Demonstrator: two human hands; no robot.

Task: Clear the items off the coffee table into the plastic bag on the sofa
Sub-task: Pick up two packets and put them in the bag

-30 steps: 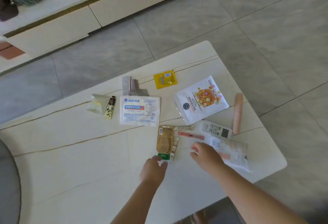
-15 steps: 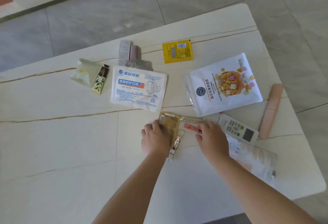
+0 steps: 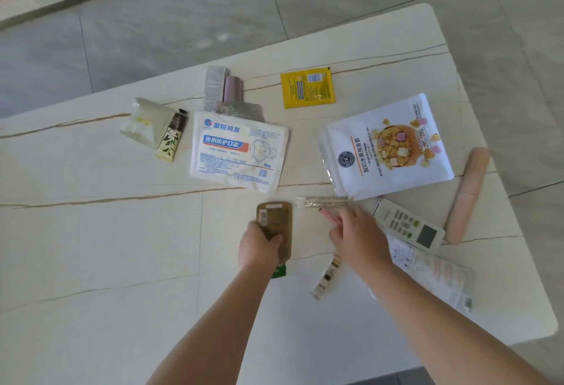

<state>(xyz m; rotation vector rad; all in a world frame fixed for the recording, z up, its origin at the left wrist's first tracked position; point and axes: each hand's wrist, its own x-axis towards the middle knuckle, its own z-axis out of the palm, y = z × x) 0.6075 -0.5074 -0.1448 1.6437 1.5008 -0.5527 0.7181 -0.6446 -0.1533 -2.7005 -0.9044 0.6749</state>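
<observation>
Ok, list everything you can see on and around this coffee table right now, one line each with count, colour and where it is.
coffee table: one, cream, gold veins, fills the view
mask packet: one, white and blue, centre
cereal pouch: one, white, right of centre
yellow sachet: one, far side
hand cream tube: one, cream with dark cap, left
pale sachet: one, beside that tube
pink tube: one, right edge
remote control: one, white, near right
clear wrapper: one, near right corner
brown pouch: one, near centre
thin sticks: several, mixed colours
left hand: grips the brown pouch
right hand: pinches a pink stick
</observation>
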